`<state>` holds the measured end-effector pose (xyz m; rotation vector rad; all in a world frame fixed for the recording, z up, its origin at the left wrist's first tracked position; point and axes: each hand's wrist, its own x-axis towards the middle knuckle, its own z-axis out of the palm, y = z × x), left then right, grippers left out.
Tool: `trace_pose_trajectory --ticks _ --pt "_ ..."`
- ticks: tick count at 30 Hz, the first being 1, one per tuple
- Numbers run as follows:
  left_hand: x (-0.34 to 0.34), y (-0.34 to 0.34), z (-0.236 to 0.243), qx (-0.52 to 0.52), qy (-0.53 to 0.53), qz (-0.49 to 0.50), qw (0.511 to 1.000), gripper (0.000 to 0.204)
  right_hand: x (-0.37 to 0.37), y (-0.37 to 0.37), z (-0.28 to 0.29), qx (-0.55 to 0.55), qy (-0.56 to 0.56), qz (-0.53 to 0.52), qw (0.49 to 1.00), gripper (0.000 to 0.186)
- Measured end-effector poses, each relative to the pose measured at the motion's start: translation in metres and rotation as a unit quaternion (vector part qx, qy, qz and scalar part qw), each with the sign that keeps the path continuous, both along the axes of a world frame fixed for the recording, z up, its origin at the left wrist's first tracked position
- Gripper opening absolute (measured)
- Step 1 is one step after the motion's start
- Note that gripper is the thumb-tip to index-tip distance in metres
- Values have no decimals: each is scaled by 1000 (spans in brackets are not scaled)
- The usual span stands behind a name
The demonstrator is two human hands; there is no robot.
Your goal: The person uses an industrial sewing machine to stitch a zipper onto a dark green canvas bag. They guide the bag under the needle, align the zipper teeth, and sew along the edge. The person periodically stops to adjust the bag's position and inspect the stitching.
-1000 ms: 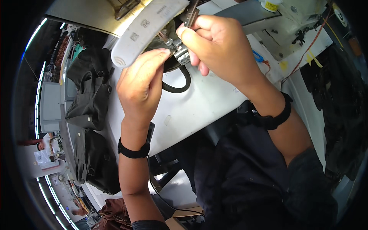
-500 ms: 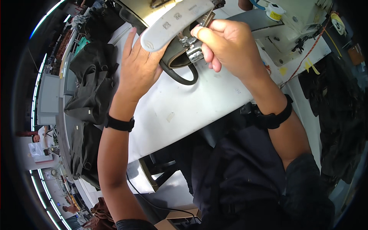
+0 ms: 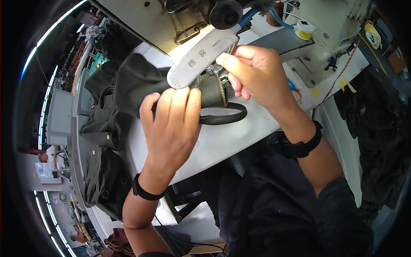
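Observation:
A dark olive bag [image 3: 145, 81] lies under the sewing machine [image 3: 195, 58], running to the left over the white table. Its curved zipper edge [image 3: 221, 90] and a looped handle [image 3: 233, 119] show on the near side. My left hand [image 3: 173, 124] is closed on the bag just below the pale machine arm, fingers bent over it and thumb hidden. To the right of the needle area, my right hand [image 3: 261, 77] pinches thumb against forefinger beside a metal part. What sits between those fingertips is too small to make out.
More dark bags [image 3: 105, 184] are piled along the table's left side. A small white bottle with a yellow label [image 3: 304, 31] and a brown thread cone [image 3: 275, 15] stand at the back right. Dark fabric [image 3: 376, 141] hangs at the right.
My view has shifted, and more of the machine shows. My left hand has moved from flat beside the machine arm to bent over the bag. The bag now spreads leftward; its handle has swung right.

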<state>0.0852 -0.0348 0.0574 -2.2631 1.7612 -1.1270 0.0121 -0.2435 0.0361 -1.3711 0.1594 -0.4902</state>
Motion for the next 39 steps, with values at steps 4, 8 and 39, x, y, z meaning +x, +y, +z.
trace_pose_trajectory --ticks 4,8,39 --pt "-14 1 5 23 -7 4 1000 39 -1 3 1 0 -6 -9 1000 26" --pt "-16 0 6 10 8 -2 1000 46 -1 8 2 -28 3 -35 999 27" --pt "75 40 112 129 506 170 836 25 -51 23 -19 344 82 283 892 38"
